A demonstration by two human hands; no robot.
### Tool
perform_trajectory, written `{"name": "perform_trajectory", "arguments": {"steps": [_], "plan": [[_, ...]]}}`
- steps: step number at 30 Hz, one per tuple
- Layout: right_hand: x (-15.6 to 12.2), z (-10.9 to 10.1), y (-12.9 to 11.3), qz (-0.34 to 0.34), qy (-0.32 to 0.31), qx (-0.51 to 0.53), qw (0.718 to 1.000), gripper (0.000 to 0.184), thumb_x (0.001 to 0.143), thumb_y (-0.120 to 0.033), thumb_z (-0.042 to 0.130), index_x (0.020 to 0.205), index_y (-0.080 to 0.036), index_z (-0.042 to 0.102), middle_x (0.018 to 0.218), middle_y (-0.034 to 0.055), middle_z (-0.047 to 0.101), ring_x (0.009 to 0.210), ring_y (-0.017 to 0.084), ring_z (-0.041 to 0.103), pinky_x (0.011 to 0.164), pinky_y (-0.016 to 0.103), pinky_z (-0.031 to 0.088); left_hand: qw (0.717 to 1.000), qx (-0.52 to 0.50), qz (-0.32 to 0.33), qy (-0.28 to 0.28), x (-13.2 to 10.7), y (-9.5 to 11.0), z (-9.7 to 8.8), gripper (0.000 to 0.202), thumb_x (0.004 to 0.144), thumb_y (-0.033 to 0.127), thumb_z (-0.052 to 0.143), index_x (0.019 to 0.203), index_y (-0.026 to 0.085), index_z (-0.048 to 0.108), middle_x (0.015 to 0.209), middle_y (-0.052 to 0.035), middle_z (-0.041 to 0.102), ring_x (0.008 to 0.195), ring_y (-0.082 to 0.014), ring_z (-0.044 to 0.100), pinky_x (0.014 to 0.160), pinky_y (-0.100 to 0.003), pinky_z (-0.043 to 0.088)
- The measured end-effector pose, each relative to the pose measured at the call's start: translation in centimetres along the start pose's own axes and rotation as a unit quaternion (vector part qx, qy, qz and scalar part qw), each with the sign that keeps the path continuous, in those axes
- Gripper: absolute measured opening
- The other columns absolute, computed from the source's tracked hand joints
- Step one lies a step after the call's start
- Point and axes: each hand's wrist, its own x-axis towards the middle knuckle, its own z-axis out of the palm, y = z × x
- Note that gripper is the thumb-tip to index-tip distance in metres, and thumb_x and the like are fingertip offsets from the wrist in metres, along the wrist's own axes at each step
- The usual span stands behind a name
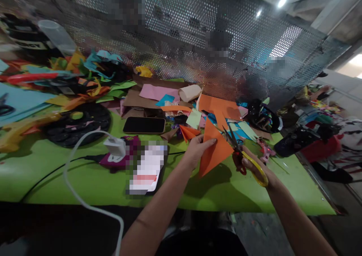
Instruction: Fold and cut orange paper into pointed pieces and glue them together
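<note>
My left hand (196, 149) pinches the left edge of an orange paper triangle (213, 147) and holds it up above the green table cover (85, 180). My right hand (256, 167) grips scissors (240, 150) with red and yellow handles. The open blades point up and left, touching the paper's right edge. A second folded orange piece (188, 132) lies on the table just behind my left hand.
Two phones lie left of my hands: a dark one (144, 125) and a lit one (148, 169). A white charger (115, 146) and its cable cross the table. Coloured paper scraps (93, 75) pile along the perforated metal screen (198, 33). A black bag (299, 139) sits right.
</note>
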Motion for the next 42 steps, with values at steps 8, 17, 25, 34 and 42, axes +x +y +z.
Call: {"name": "perform_trajectory", "arguments": {"steps": [8, 17, 25, 34, 42], "plan": [[0.3, 1.3, -0.5, 0.053, -0.001, 0.073, 0.996, 0.037, 0.086, -0.049, 0.066, 0.109, -0.022, 0.055, 0.074, -0.0034, 0.046, 0.056, 0.009, 0.040, 0.048, 0.022, 0.033, 1.000, -0.009, -0.024, 0.002, 0.0, -0.1, -0.2, 0.051, 0.046, 0.038, 0.095, 0.087, 0.015, 0.074, 0.090, -0.0097, 0.077, 0.071, -0.0197, 0.070, 0.066, -0.030, 0.056], [0.4, 2.1, -1.0, 0.074, 0.026, 0.107, 0.991, 0.041, 0.082, -0.052, 0.069, 0.106, -0.022, 0.054, 0.070, -0.0036, 0.050, 0.050, 0.008, 0.042, 0.042, 0.020, 0.030, 0.999, 0.000, -0.033, 0.002, -0.3, 0.3, 0.1, 0.048, 0.048, 0.037, 0.094, 0.084, 0.015, 0.073, 0.088, -0.0100, 0.078, 0.067, -0.0187, 0.069, 0.063, -0.029, 0.055], [0.4, 2.3, -0.7, 0.065, 0.020, 0.102, 0.993, 0.037, 0.084, -0.052, 0.068, 0.101, -0.021, 0.054, 0.067, -0.0051, 0.047, 0.047, 0.006, 0.038, 0.040, 0.017, 0.030, 0.999, 0.021, -0.028, 0.002, -0.5, 0.4, 0.2, 0.048, 0.051, 0.036, 0.093, 0.089, 0.014, 0.073, 0.091, -0.0102, 0.078, 0.069, -0.0184, 0.070, 0.065, -0.027, 0.056], [0.4, 2.1, -0.4, 0.064, 0.029, 0.090, 0.993, 0.039, 0.082, -0.051, 0.070, 0.103, -0.022, 0.055, 0.065, -0.0054, 0.046, 0.050, 0.007, 0.041, 0.042, 0.018, 0.032, 1.000, 0.014, -0.022, -0.003, -0.1, 0.0, 0.0, 0.048, 0.050, 0.038, 0.093, 0.087, 0.014, 0.074, 0.088, -0.0102, 0.078, 0.068, -0.0182, 0.071, 0.064, -0.026, 0.055], [0.5, 2.3, -0.6, 0.048, 0.034, 0.087, 0.994, 0.037, 0.082, -0.050, 0.071, 0.099, -0.022, 0.057, 0.065, -0.0060, 0.045, 0.050, 0.006, 0.037, 0.043, 0.018, 0.031, 1.000, 0.006, -0.024, 0.000, -0.1, -0.1, 0.0, 0.051, 0.046, 0.040, 0.094, 0.086, 0.013, 0.074, 0.084, -0.0085, 0.078, 0.065, -0.0170, 0.070, 0.061, -0.025, 0.055]]}}
